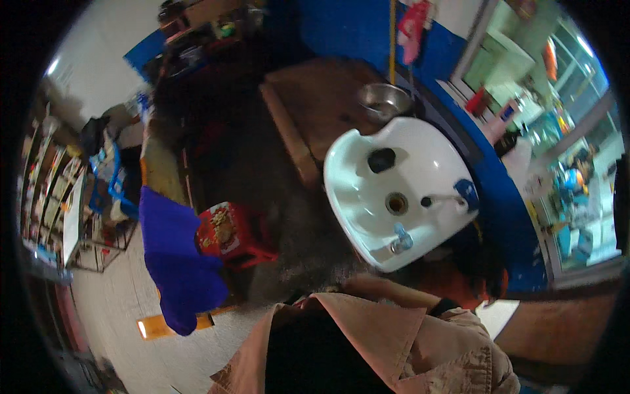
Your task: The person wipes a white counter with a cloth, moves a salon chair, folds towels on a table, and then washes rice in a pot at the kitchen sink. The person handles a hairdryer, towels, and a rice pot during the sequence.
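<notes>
My right hand is a blur just beyond the collar of my tan jacket, below the near rim of a white ceramic wash basin. Whether its fingers hold anything cannot be made out. A dark band circles that wrist. My left hand is out of view. In the basin are a dark pad or opening, a round drain and a metal tap. A blue fitting sits at its right side.
A red plastic stool bears small yellowish bits. Beside it hangs a purple cloth. Behind the basin are a brown padded seat and a steel bowl. Bottles line the window ledge at right; shelves stand far left.
</notes>
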Available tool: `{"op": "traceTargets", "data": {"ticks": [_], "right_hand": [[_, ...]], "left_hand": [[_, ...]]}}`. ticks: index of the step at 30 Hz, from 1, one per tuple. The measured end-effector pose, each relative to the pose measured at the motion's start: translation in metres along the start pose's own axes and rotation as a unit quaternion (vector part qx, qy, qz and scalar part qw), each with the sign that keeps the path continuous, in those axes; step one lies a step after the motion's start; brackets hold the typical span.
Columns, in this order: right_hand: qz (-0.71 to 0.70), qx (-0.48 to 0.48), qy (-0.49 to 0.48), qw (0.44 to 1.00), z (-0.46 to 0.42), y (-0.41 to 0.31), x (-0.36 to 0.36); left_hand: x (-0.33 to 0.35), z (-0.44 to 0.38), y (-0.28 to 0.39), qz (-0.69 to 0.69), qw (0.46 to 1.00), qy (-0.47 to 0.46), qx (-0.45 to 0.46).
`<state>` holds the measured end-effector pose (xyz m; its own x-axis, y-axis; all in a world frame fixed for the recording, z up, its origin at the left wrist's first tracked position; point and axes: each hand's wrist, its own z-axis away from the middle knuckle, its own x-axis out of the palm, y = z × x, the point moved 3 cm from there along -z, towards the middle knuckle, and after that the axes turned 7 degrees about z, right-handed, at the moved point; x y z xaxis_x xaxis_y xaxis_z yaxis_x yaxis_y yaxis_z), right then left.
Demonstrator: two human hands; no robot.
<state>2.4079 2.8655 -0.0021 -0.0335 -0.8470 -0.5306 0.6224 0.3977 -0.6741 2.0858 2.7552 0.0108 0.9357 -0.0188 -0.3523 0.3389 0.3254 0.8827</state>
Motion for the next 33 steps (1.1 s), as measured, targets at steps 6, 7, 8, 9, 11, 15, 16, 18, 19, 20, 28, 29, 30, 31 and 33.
{"op": "traceTargets", "data": {"ticks": [6, 7, 8, 9, 11, 15, 16, 18, 19, 20, 28, 29, 30, 31, 33], "right_hand": [[-0.458, -0.137, 0.258, 0.84, 0.039, -0.079, -0.045], [-0.425, -0.181, 0.279, 0.842, 0.031, -0.076, -0.017], [-0.379, -0.134, 0.251, 0.881, 0.031, -0.069, 0.018], [-0.326, -0.048, 0.202, 0.922, 0.038, -0.058, 0.061], [-0.227, 0.107, 0.09, 0.964, 0.059, -0.033, 0.146], [-0.056, 0.361, 0.01, 0.931, 0.135, -0.019, 0.194], [-0.072, 0.35, 0.149, 0.922, 0.146, -0.027, 0.184], [-0.225, 0.351, 0.425, 0.803, 0.159, -0.062, 0.124], [-0.274, 0.288, 0.535, 0.745, 0.156, -0.082, 0.096], [-0.316, 0.22, 0.637, 0.668, 0.153, -0.094, 0.086], [-0.276, 0.401, 0.023, 0.873, 0.154, -0.061, 0.45], [-0.266, 0.429, -0.037, 0.863, 0.183, -0.051, 0.488], [-0.258, 0.488, 0.021, 0.833, 0.223, -0.045, 0.481], [-0.279, 0.539, 0.169, 0.776, 0.264, -0.036, 0.469], [-0.359, 0.513, 0.525, 0.576, 0.333, -0.051, 0.416]], "left_hand": [[0.014, -0.026, 0.031, 0.031, 0.991, -0.112, 0.059], [0.023, -0.029, 0.031, 0.023, 0.987, -0.141, 0.068], [0.028, -0.028, 0.025, 0.013, 0.983, -0.171, 0.067], [0.026, -0.025, 0.017, 0.004, 0.98, -0.192, 0.059], [0.014, -0.02, 0.004, -0.002, 0.978, -0.204, 0.044], [-0.013, -0.019, -0.02, -0.032, 0.968, -0.248, 0.026], [-0.017, -0.02, -0.021, -0.035, 0.966, -0.254, 0.025], [-0.009, -0.032, -0.014, -0.038, 0.961, -0.273, 0.038], [-0.002, -0.033, -0.011, -0.029, 0.959, -0.279, 0.047], [0.011, -0.038, 0.002, -0.018, 0.956, -0.287, 0.062], [0.085, 0.0, -0.024, -0.16, 0.891, -0.418, 0.073], [0.081, 0.004, -0.038, -0.191, 0.881, -0.429, 0.06], [0.074, 0.007, -0.051, -0.225, 0.871, -0.434, 0.043], [0.071, 0.007, -0.062, -0.261, 0.86, -0.438, 0.03], [0.082, 0.002, -0.059, -0.324, 0.834, -0.445, 0.03]]}}
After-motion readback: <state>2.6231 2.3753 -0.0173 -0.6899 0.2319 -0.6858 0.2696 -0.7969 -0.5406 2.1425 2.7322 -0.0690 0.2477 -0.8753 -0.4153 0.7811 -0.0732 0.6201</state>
